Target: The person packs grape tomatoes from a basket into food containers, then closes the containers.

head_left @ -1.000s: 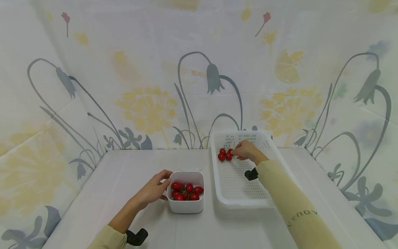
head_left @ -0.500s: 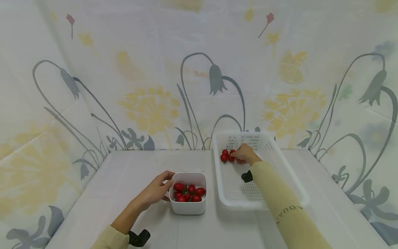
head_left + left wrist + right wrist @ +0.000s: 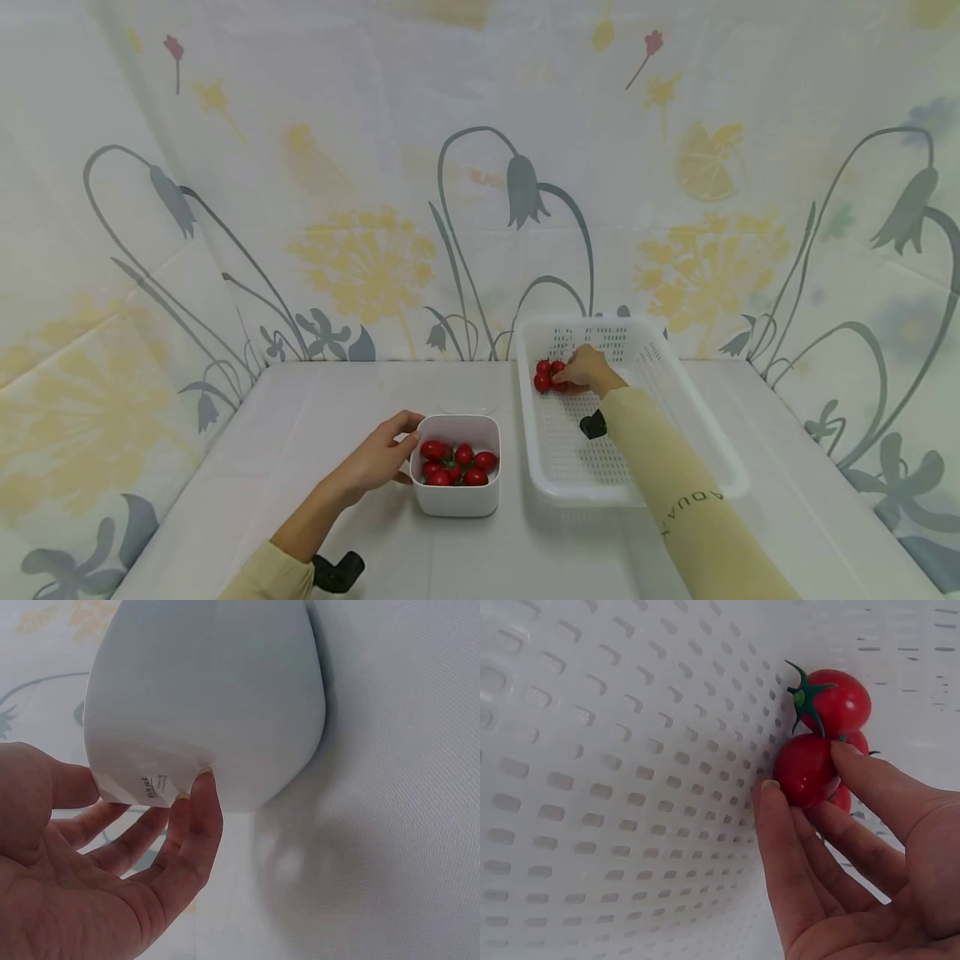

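My left hand (image 3: pixel 384 454) holds the left side of a square white container (image 3: pixel 456 502). In the left wrist view its fingertips (image 3: pixel 204 780) rest against the container's outer wall and the thumb lies at the rim. Several red cherry tomatoes (image 3: pixel 465 455) with green stems sit inside the container. My right hand (image 3: pixel 588 369) reaches into a white perforated plastic basket (image 3: pixel 531 450). Its thumb and fingers pinch a cherry tomato (image 3: pixel 804 769) there. Another cherry tomato (image 3: pixel 841 701) with a green calyx lies beside it; others are partly hidden behind the fingers.
Basket and container stand side by side on a white-covered table (image 3: pixel 360 387). A clear, thin-edged item (image 3: pixel 467 408) lies behind the container, hard to make out. A patterned curtain (image 3: pixel 375 167) rises behind the table.
My right hand has moved slightly left and closed on a tomato in the basket. My left hand stays at the container. The whole head view has shifted a little.
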The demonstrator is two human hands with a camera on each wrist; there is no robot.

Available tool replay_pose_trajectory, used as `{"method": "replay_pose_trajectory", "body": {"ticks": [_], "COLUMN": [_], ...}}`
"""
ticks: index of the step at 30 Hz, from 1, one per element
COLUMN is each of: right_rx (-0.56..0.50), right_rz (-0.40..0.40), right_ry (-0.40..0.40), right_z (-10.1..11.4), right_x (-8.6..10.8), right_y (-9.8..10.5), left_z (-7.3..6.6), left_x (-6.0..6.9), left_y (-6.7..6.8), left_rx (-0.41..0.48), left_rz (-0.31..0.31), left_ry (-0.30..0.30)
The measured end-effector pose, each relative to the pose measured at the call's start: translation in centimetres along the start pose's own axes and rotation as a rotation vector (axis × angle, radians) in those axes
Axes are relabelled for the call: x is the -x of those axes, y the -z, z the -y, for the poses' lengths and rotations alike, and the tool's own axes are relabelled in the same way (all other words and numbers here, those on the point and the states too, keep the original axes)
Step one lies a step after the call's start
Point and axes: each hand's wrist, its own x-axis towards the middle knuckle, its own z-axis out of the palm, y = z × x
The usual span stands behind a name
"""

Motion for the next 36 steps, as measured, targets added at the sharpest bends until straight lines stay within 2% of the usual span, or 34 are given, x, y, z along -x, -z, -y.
{"method": "replay_pose_trajectory", "body": {"ticks": [4, 9, 14, 24, 36], "right_rx": [-0.001, -0.010, 0.005, -0.116, -0.173], "right_rz": [0.030, 0.125, 0.195, 0.302, 0.341], "right_ry": [0.002, 0.025, 0.098, 0.198, 0.261], "right_z": [-0.2, -0.6, -0.7, -0.1, 0.1], "right_x": [0.2, 1.2, 2.8, 4.9, 7.1], "right_y": [0.2, 1.1, 2.6, 4.1, 5.1], "left_z": [-0.2, -0.3, -0.2, -0.2, -0.2], "left_x": [0.0, 0.1, 0.0, 0.0, 0.0], "left_y": [0.0, -0.1, 0.0, 0.2, 0.1], "left_rx": [-0.003, -0.010, -0.012, -0.010, -0.001], "left_rz": [-0.001, 0.002, 0.006, 0.002, 0.015], "left_ry": [0.001, 0.008, 0.003, 0.003, 0.001]}}
